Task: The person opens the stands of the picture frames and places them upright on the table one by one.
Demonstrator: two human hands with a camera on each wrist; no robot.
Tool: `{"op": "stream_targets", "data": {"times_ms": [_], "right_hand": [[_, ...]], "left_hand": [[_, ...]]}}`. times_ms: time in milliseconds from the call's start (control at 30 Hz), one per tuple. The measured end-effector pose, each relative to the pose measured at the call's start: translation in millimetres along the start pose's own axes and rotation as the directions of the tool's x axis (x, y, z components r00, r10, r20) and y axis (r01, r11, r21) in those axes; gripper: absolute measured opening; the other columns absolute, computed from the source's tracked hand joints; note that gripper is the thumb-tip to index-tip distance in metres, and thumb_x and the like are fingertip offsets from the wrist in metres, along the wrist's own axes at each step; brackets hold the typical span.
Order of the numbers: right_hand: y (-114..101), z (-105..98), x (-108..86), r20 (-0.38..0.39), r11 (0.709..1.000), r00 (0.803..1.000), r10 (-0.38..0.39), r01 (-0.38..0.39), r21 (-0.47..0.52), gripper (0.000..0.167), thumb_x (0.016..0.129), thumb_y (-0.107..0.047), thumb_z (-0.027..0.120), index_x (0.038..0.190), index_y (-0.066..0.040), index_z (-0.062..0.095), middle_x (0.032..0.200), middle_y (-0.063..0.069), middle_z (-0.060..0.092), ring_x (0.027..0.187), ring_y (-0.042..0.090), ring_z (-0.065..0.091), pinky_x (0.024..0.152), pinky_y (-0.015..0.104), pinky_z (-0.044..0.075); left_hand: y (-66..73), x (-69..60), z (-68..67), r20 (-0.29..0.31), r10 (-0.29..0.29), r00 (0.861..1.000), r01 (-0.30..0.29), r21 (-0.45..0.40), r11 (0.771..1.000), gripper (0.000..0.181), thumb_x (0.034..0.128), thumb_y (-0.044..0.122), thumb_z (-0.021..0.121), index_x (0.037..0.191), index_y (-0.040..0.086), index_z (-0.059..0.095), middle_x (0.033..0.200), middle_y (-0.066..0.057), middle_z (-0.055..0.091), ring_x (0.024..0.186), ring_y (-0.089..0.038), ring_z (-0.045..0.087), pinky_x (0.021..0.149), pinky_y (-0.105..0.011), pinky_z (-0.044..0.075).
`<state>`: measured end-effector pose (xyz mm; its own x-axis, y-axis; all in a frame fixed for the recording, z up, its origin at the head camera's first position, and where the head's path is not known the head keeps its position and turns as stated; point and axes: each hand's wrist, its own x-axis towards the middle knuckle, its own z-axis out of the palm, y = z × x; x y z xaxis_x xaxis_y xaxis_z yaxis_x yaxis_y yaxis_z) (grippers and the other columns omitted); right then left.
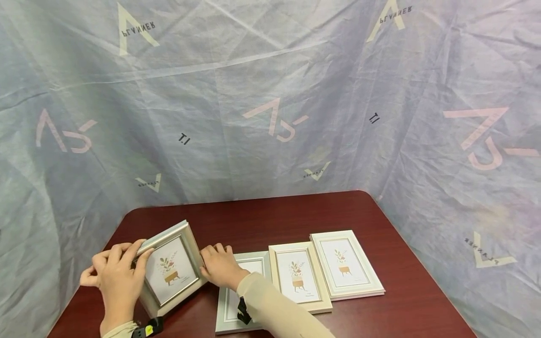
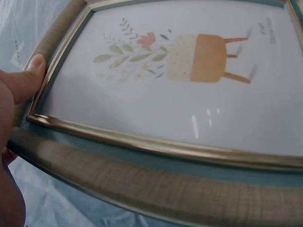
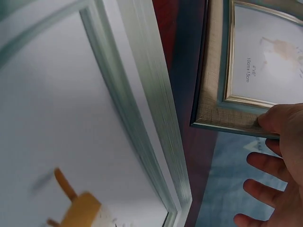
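— Where is the picture frame (image 1: pixel 172 270) held?
— It is held tilted at the left part of the surface (image 1: pixel 236 218), between the left hand (image 1: pixel 120 277) and the right hand (image 1: pixel 221 266); whether its lower edge is rested there cannot be told.
— How are the fingers set?
— One edge is clamped by the left fingers, thumb over the front; the opposite edge is pinched by the right thumb and forefinger, the others being spread apart.
— Can any writing be read?
— On its print (image 3: pixel 253 47), "4"x6"" and "10cmx15cm" are shown. "PLANNER" and "T.I" are marked on the cloth (image 1: pixel 270 70) behind.
— What else is laid out?
— A grey-green frame (image 1: pixel 229 305), partly covered by the right sleeve (image 1: pixel 274 300), a cream frame (image 1: pixel 301 277) and a white frame (image 1: pixel 346 265).
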<state>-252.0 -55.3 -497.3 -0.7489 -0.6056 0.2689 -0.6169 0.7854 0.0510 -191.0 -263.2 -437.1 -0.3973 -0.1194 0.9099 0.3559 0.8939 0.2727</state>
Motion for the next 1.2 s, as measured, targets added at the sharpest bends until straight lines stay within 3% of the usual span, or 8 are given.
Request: {"op": "stream_targets", "data": {"times_ms": [233,833,1067,1200], "right_hand": [[-8.4,5.3,-1.1,0.003,0.999,1.0,-0.019,0.019,-0.027,0.028,0.098,-0.044,0.058,0.114,-0.022,0.056,0.117,-0.01,0.057,0.109,0.013,0.049,0.08,0.03,0.037],[-11.1,7.1,-6.1,-0.002,0.998,0.999,-0.044,0.044,-0.053,0.029,0.097,-0.044,0.059,0.116,-0.023,0.057,0.117,-0.01,0.058,0.107,0.013,0.05,0.079,0.029,0.037],[-11.4,9.6,-6.5,0.014,0.999,0.999,-0.033,0.033,-0.019,0.03,0.097,-0.044,0.059,0.117,-0.022,0.057,0.117,-0.009,0.059,0.108,0.014,0.05,0.08,0.029,0.039],[-12.3,10.8,-7.6,0.014,0.999,0.999,-0.034,0.035,-0.012,0.031,0.098,-0.043,0.059,0.118,-0.021,0.057,0.117,-0.008,0.059,0.108,0.014,0.051,0.08,0.029,0.039]], "left_hand": [[-3.7,-7.3,-7.3,-0.014,-0.015,1.0,0.015,0.001,1.0,0.06,0.0934,0.056,0.058,0.1,-0.001,0.073,0.091,-0.02,0.059,0.089,-0.05,0.038,0.088,-0.07,0.004],[-12.8,-25.9,-8.1,-0.063,-0.014,0.998,0.013,-0.006,1.0,0.059,0.092,0.055,0.061,0.098,-0.002,0.073,0.091,-0.022,0.06,0.087,-0.051,0.038,0.091,-0.067,0.003],[-12.9,-26.8,-8.5,-0.028,-0.044,0.999,0.044,-0.002,0.999,0.06,0.0936,0.056,0.058,0.101,-0.002,0.072,0.093,-0.022,0.058,0.088,-0.05,0.037,0.086,-0.068,0.004],[-14.3,-27.5,-8.7,-0.033,-0.031,0.999,0.031,-0.007,1.0,0.058,0.0946,0.054,0.058,0.101,-0.002,0.072,0.092,-0.022,0.058,0.088,-0.05,0.037,0.086,-0.068,0.004]]}}
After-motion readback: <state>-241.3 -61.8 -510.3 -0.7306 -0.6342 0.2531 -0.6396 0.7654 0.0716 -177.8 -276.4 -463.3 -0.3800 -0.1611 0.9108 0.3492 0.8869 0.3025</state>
